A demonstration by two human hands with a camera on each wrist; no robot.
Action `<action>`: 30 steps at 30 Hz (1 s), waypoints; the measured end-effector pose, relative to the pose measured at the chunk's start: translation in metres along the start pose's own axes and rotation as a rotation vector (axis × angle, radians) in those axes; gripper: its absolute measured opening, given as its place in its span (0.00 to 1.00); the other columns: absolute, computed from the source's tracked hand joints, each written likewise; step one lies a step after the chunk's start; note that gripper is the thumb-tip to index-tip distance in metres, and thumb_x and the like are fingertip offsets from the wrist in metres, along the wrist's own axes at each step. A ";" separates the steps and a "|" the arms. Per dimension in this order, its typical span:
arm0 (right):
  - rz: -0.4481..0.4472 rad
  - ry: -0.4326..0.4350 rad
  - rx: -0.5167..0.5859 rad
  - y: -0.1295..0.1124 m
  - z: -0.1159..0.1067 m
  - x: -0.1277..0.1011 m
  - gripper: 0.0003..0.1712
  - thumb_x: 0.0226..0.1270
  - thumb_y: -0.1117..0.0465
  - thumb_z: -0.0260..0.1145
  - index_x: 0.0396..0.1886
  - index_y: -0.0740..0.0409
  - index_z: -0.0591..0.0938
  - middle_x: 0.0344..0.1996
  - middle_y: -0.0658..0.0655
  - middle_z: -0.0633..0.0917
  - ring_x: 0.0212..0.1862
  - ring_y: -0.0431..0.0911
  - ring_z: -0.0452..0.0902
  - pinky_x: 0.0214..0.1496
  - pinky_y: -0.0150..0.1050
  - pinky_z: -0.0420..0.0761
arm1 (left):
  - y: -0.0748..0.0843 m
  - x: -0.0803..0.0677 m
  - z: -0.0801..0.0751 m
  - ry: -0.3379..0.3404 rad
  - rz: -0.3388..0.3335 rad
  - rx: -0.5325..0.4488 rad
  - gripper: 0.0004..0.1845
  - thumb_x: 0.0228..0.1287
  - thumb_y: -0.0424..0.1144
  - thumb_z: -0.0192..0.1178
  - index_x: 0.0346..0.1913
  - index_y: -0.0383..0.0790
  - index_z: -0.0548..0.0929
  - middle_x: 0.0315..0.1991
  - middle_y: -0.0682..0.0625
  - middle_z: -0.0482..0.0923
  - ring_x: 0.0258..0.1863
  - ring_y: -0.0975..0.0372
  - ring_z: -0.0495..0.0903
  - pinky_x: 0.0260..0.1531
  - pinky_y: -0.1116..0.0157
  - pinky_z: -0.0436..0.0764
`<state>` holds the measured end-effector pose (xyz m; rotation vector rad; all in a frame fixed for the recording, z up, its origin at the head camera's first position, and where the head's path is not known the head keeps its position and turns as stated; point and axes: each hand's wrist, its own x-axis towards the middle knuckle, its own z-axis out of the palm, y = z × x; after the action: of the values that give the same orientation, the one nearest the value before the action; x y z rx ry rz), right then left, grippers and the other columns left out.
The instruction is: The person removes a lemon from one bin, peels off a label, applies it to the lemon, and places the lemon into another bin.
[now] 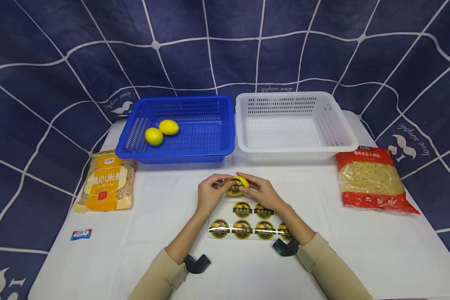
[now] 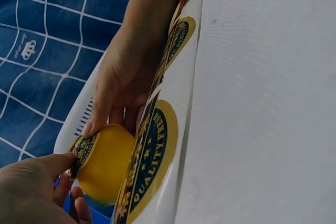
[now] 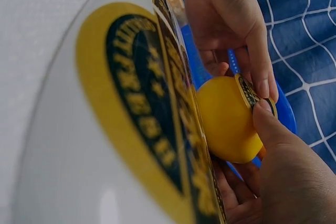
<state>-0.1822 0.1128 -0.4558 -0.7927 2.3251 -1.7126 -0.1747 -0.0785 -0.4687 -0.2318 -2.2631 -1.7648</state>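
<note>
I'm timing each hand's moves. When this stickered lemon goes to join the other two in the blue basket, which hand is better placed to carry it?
Probably the left hand: it grips the lemon, and the blue basket lies on its side, while the right hand would cross over.

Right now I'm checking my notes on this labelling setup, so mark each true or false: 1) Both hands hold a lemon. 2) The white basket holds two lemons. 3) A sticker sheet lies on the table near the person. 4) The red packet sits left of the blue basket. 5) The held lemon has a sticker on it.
1) True: the left hand and right hand hold one lemon between them.
2) False: the white basket holds nothing; the two lemons lie in the blue basket.
3) True: the sticker sheet lies just below the hands.
4) False: the red packet lies at the right, by the white basket.
5) True: a round sticker is on it.
</note>
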 end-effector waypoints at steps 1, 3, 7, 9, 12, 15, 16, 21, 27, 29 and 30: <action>0.001 0.001 0.001 0.000 0.000 0.000 0.27 0.64 0.65 0.62 0.62 0.65 0.70 0.60 0.62 0.72 0.57 0.51 0.71 0.56 0.40 0.74 | 0.000 0.000 0.000 0.005 0.019 0.015 0.07 0.50 0.36 0.70 0.35 0.41 0.87 0.31 0.52 0.83 0.29 0.61 0.77 0.27 0.70 0.77; 0.003 0.001 0.003 0.000 0.000 0.000 0.27 0.64 0.65 0.62 0.62 0.65 0.70 0.60 0.62 0.72 0.57 0.51 0.71 0.56 0.40 0.74 | 0.003 -0.001 0.000 0.014 0.052 0.039 0.07 0.50 0.36 0.70 0.35 0.41 0.87 0.31 0.52 0.83 0.30 0.58 0.77 0.28 0.66 0.78; 0.002 -0.003 -0.002 0.001 0.000 0.001 0.27 0.64 0.65 0.62 0.61 0.66 0.70 0.59 0.63 0.72 0.57 0.52 0.72 0.55 0.39 0.74 | 0.018 -0.003 -0.002 0.027 0.099 0.055 0.07 0.50 0.32 0.69 0.34 0.36 0.86 0.30 0.46 0.83 0.31 0.51 0.77 0.27 0.57 0.78; 0.000 -0.004 -0.002 0.001 0.001 0.001 0.27 0.63 0.66 0.62 0.61 0.67 0.70 0.59 0.63 0.72 0.57 0.52 0.72 0.55 0.39 0.75 | 0.028 -0.005 -0.004 0.030 0.108 0.052 0.07 0.49 0.29 0.69 0.34 0.33 0.86 0.30 0.43 0.83 0.30 0.48 0.77 0.26 0.55 0.77; 0.006 -0.003 0.001 0.000 0.000 0.001 0.26 0.64 0.65 0.62 0.62 0.66 0.70 0.59 0.62 0.73 0.57 0.52 0.71 0.55 0.40 0.75 | 0.038 -0.007 -0.006 0.029 0.104 0.055 0.08 0.49 0.28 0.68 0.35 0.31 0.85 0.31 0.41 0.82 0.29 0.47 0.77 0.25 0.57 0.78; 0.009 0.003 -0.007 -0.001 0.000 0.000 0.26 0.64 0.65 0.62 0.62 0.65 0.70 0.59 0.62 0.73 0.58 0.52 0.71 0.56 0.41 0.74 | 0.041 -0.008 -0.005 0.025 0.095 0.054 0.08 0.50 0.27 0.68 0.36 0.30 0.85 0.32 0.39 0.82 0.30 0.47 0.77 0.25 0.60 0.79; 0.010 0.005 -0.011 -0.002 0.000 0.000 0.26 0.64 0.65 0.62 0.62 0.65 0.70 0.59 0.62 0.73 0.58 0.52 0.71 0.56 0.41 0.74 | 0.041 -0.009 -0.005 0.023 0.096 0.058 0.08 0.50 0.27 0.67 0.36 0.30 0.85 0.32 0.39 0.82 0.30 0.47 0.77 0.26 0.61 0.79; 0.009 0.009 -0.019 -0.001 0.000 0.000 0.26 0.63 0.65 0.63 0.61 0.66 0.71 0.59 0.62 0.73 0.58 0.52 0.71 0.56 0.40 0.74 | 0.039 -0.010 -0.004 0.027 0.096 0.064 0.10 0.49 0.27 0.68 0.37 0.30 0.85 0.36 0.37 0.79 0.31 0.47 0.78 0.26 0.63 0.80; 0.011 0.002 -0.006 0.005 0.000 0.000 0.26 0.64 0.63 0.63 0.62 0.62 0.71 0.60 0.59 0.73 0.59 0.51 0.70 0.57 0.40 0.73 | 0.033 -0.008 -0.008 0.001 0.086 0.027 0.14 0.48 0.27 0.69 0.41 0.30 0.84 0.42 0.34 0.73 0.36 0.43 0.76 0.28 0.52 0.79; 0.003 0.002 -0.013 0.015 0.000 0.001 0.27 0.64 0.59 0.63 0.62 0.58 0.71 0.60 0.56 0.73 0.59 0.48 0.70 0.58 0.38 0.72 | 0.029 -0.006 -0.011 -0.050 0.127 0.026 0.14 0.49 0.27 0.69 0.42 0.29 0.83 0.43 0.35 0.73 0.39 0.44 0.75 0.31 0.49 0.78; -0.009 -0.001 -0.020 0.020 0.000 0.001 0.27 0.64 0.58 0.63 0.63 0.56 0.71 0.60 0.55 0.73 0.59 0.48 0.70 0.58 0.37 0.72 | 0.028 -0.005 -0.013 -0.081 0.158 0.026 0.14 0.49 0.26 0.68 0.42 0.29 0.83 0.44 0.35 0.73 0.40 0.44 0.75 0.34 0.49 0.78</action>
<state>-0.1896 0.1158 -0.4738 -0.8092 2.3451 -1.6946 -0.1611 -0.0841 -0.4416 -0.4712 -2.2523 -1.6720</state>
